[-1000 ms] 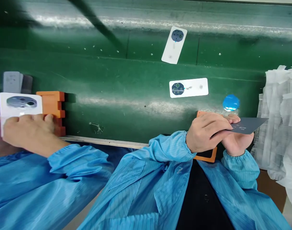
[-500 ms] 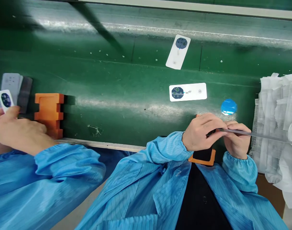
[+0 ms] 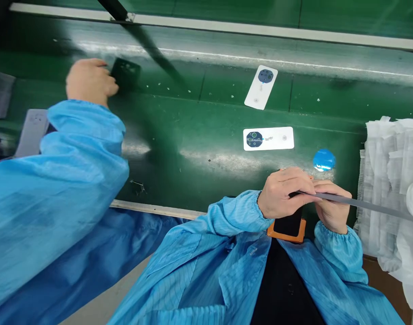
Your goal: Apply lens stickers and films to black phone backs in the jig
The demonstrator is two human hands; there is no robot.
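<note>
My left hand (image 3: 287,192) is closed, its thumb and fingers pinching the left end of a thin grey sheet (image 3: 365,206) seen almost edge-on. My right hand (image 3: 332,205) is curled around the same sheet just beside it, fingers closed against it. The sheet reaches past my right hand toward the right edge of the view. Under my hands lies an orange holder (image 3: 283,236) with a black phone-shaped piece (image 3: 288,224) in it; its upper part is mostly covered. A round blue film disc (image 3: 324,160) lies on the bench just behind my right hand.
Two white phone-shaped cards (image 3: 276,138) with dark camera patches lie on the green bench. White layered sheets (image 3: 384,180) hang or stack at the right. On the left, a co-worker's hand (image 3: 89,81) is beside a dark panel (image 3: 125,74); their sleeve crosses grey panels (image 3: 33,128).
The co-worker's hand has moved from the left front to the back of the bench, and their sleeve now covers the left orange holder. My hands keep their grip, with the sheet tilted slightly more.
</note>
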